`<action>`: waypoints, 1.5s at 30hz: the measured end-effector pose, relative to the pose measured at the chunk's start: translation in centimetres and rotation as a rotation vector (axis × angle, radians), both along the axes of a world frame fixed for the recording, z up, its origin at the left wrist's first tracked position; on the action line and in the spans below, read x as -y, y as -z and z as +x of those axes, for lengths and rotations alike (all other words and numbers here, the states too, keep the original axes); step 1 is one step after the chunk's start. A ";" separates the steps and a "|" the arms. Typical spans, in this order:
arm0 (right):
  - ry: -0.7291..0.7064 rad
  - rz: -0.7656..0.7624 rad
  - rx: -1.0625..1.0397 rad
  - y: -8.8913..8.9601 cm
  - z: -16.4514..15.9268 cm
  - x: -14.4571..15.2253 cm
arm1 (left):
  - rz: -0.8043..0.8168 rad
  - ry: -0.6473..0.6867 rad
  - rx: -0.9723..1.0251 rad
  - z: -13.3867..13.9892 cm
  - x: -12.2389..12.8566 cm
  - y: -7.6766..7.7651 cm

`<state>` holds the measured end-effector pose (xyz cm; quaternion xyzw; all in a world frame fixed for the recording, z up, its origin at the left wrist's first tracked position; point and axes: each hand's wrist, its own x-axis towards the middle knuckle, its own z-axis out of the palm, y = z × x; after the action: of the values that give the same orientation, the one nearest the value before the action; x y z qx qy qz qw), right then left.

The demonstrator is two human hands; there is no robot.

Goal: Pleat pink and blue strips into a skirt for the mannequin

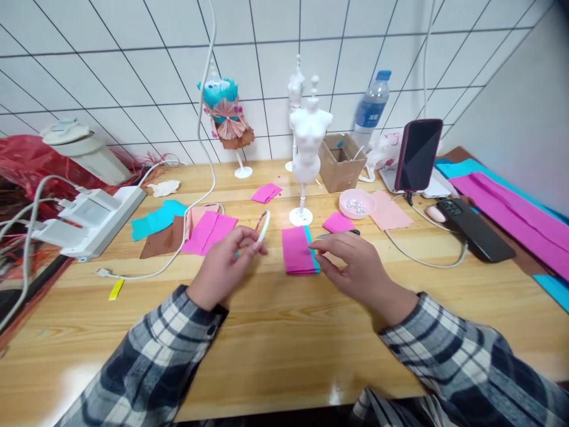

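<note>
My left hand (229,264) is closed on a narrow white ring (265,226), which looks like a thin roll of tape seen edge-on, above the table. In front of me lies a folded pink crepe-like piece (295,252) with a blue strip (310,237) along its right side. My right hand (351,264) is at that blue strip, thumb and forefinger apart, with nothing visible between them. Whether the fingertips press on the strip I cannot tell. Just behind this hand, scissors (354,232) lie partly hidden beside a smaller pink piece (338,222).
A white mannequin (306,148) stands behind, with a dressed one (229,118) farther left. A pink bowl (357,204) of small shiny bits, a cardboard box (340,169) and a propped phone (418,155) are right. A white cable (204,154) hangs across the left side.
</note>
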<state>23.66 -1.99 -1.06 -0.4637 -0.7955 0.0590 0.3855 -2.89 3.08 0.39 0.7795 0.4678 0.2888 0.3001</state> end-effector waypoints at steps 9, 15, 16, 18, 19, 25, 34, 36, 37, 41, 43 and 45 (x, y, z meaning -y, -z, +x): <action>-0.056 -0.116 -0.176 -0.4 -3.1 1.5 | -0.184 0.148 0.357 3.9 4.5 0.6; -0.055 -0.058 -0.212 -0.5 -2.8 1.6 | -0.169 0.262 0.363 3.4 4.4 0.6; -0.064 -0.051 -0.226 -0.6 -2.8 1.6 | -0.151 0.290 0.345 3.4 4.4 0.6; -0.085 -0.039 -0.259 -0.8 -2.7 1.6 | -0.105 0.350 0.299 3.4 4.4 0.5; -0.091 -0.041 -0.276 -0.8 -2.7 1.7 | -0.082 0.372 0.276 3.4 4.4 0.4; -0.066 -0.165 -0.433 -0.7 -3.1 1.8 | 0.161 0.323 0.049 3.2 4.5 0.1; -0.036 -0.318 -0.497 -0.4 -3.6 1.8 | 0.381 0.206 -0.140 3.8 4.6 0.4; -0.051 -0.353 -0.499 -0.2 -3.6 1.8 | 0.399 0.200 -0.168 3.9 4.6 0.4; -0.060 -0.366 -0.494 -0.1 -3.6 1.7 | 0.407 0.194 -0.177 3.9 4.5 0.4; -0.064 -0.354 -0.502 0.2 -3.7 1.8 | 0.390 0.158 -0.186 3.8 4.5 0.5; -0.056 -0.307 -0.489 0.3 -3.7 1.8 | 0.341 0.152 -0.161 3.8 4.6 0.5; -0.053 -0.233 -0.431 0.2 -3.7 1.8 | 0.270 0.156 -0.120 3.7 4.7 0.6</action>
<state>19.94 -3.79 -1.27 -0.4609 -0.6946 0.2580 0.4884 0.83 -1.62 -0.17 0.8626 0.3798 0.2778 0.1858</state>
